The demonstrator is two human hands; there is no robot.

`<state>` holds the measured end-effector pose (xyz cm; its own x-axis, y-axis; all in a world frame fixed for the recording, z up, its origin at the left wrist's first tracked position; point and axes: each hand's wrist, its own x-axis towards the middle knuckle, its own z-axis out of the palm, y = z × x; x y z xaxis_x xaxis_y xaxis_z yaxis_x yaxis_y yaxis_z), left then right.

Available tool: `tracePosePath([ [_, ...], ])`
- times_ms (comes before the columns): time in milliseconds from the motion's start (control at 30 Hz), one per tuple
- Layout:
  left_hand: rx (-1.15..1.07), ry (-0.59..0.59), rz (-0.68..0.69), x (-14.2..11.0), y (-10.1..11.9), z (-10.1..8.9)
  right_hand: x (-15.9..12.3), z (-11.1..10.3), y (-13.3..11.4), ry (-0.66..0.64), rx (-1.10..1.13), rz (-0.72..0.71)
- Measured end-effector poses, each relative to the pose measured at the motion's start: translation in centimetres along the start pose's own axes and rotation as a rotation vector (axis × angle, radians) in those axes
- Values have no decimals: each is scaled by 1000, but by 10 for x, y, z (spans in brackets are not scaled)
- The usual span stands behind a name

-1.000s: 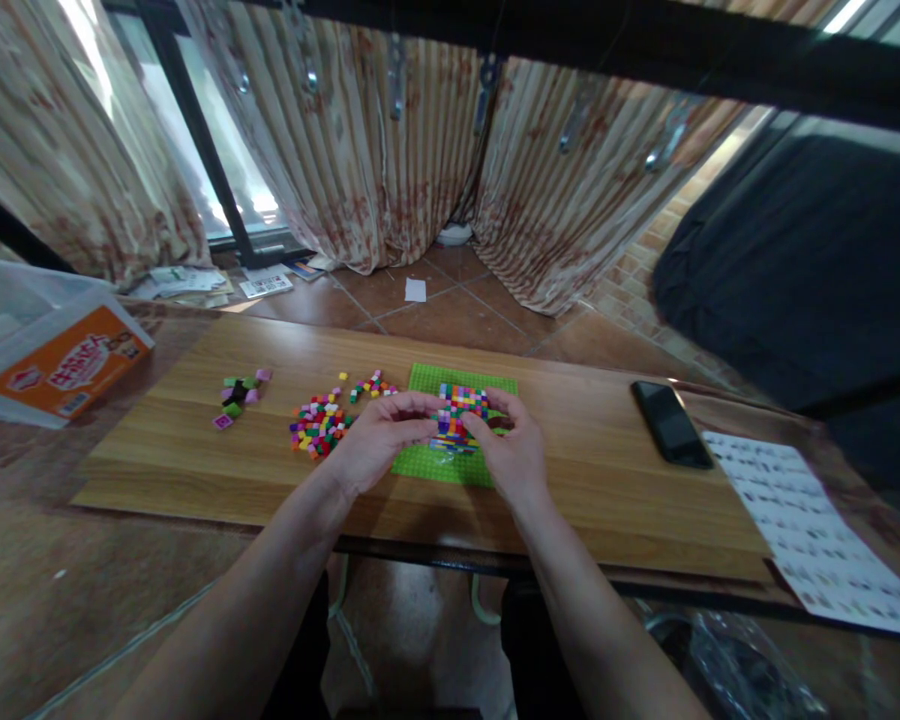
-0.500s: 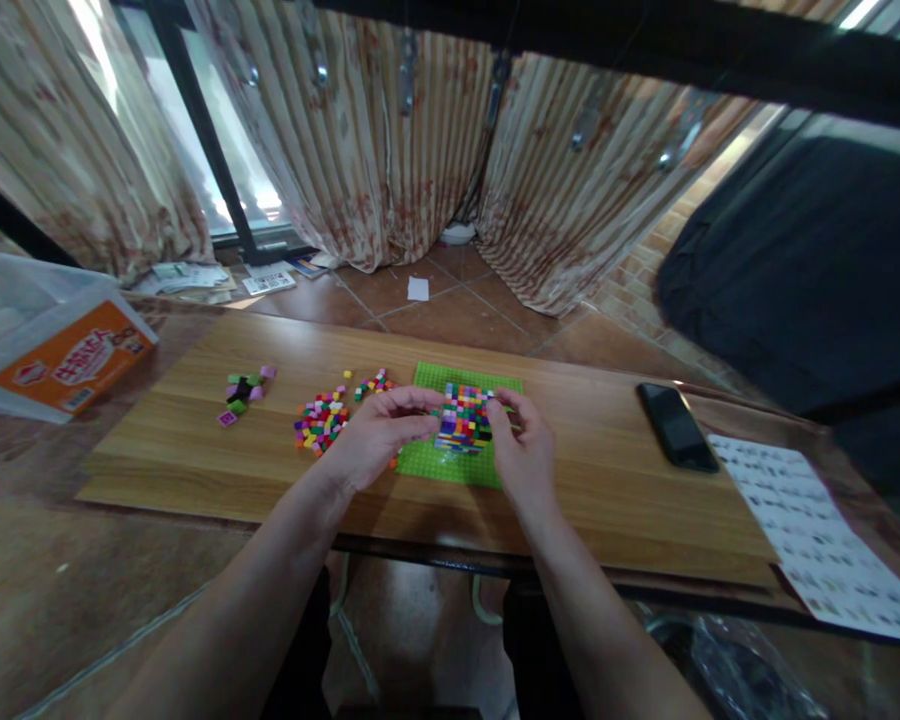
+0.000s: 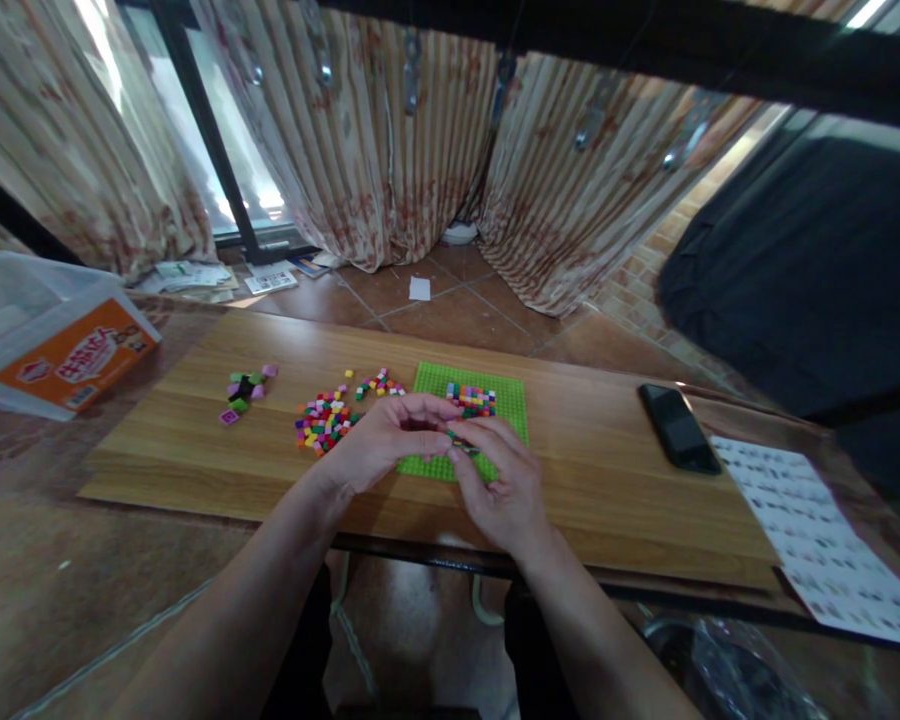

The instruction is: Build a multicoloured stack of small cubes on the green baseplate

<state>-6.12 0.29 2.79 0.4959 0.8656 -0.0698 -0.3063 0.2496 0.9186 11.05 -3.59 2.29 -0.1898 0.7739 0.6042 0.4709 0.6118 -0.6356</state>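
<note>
My left hand (image 3: 394, 432) reaches in over the green baseplate (image 3: 510, 390), thumb and forefinger closed together. Its fingertips meet those of my right hand (image 3: 504, 485), also bent into a pinch, at the near side of a multicoloured block of small toy bricks (image 3: 472, 397). That block stands on the baseplate, its far rows showing and its near part covered by my fingers. A bit of green shows between the fingertips, too small to make out. Left of my left hand lies a pile of loose coloured bricks (image 3: 322, 422).
More loose bricks (image 3: 381, 383) lie beyond the pile, and larger pink, green and black pieces (image 3: 247, 388) farther left. A clear plastic box (image 3: 67, 340) stands at the left end of the wooden board (image 3: 585, 440). A phone (image 3: 679, 428) and a printed sheet (image 3: 817, 530) lie on the right.
My right hand has moved left and nearer to me, from the block's right side to its near side. My left hand has shifted slightly right, and the fingertips now meet.
</note>
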Motion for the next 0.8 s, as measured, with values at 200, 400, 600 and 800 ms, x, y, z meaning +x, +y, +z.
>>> tracePosePath([
  [200,46,-39,-4,0,2,2,1,-4,-4,8,40,51],
  [400,57,115,-11,4,-1,1,3,-16,8,87,-53,144],
  [600,9,278,4,8,-3,-3,-1,-26,27,158,-4,282],
  [800,98,318,-26,10,-4,-1,-5,-26,28,60,-4,335],
])
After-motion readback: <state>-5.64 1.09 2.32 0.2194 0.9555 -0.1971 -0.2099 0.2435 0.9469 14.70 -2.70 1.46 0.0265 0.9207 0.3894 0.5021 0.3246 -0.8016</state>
